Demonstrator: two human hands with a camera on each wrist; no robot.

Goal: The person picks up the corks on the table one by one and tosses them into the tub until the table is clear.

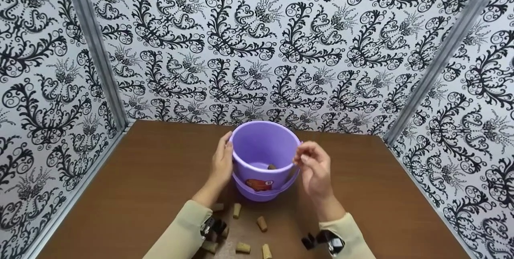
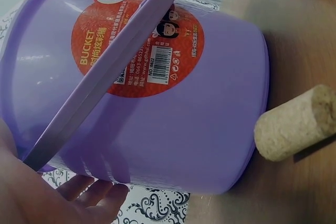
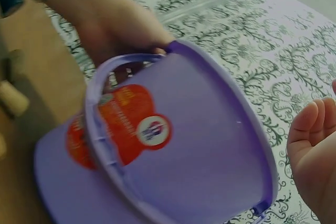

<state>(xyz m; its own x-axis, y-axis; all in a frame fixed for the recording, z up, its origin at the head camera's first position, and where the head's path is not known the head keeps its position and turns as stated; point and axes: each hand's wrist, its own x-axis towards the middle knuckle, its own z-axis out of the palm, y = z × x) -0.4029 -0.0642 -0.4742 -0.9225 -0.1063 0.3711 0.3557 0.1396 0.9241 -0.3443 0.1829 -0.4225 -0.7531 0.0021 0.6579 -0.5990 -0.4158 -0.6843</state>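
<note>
A purple bucket (image 1: 257,186) stands upright on the table, with an orange-red label (image 2: 136,45) on its front and its handle (image 2: 105,72) hanging down across it. My left hand (image 1: 222,162) grips the bucket's left side near the rim, the fingers reaching round behind the wall. At the right rim is my right hand (image 1: 317,170), its fingers loosely bent and nothing visible in them; the right wrist view shows this hand apart from the wall. Inside the bucket, a cork (image 1: 272,167) lies on the bottom, partly hidden by the front rim.
Several corks lie on the brown table (image 1: 160,150) in front of the bucket, among them one cork (image 1: 237,211) close to its base and another cork (image 1: 262,223) nearer me. Patterned walls (image 1: 257,50) enclose the table at the back and sides.
</note>
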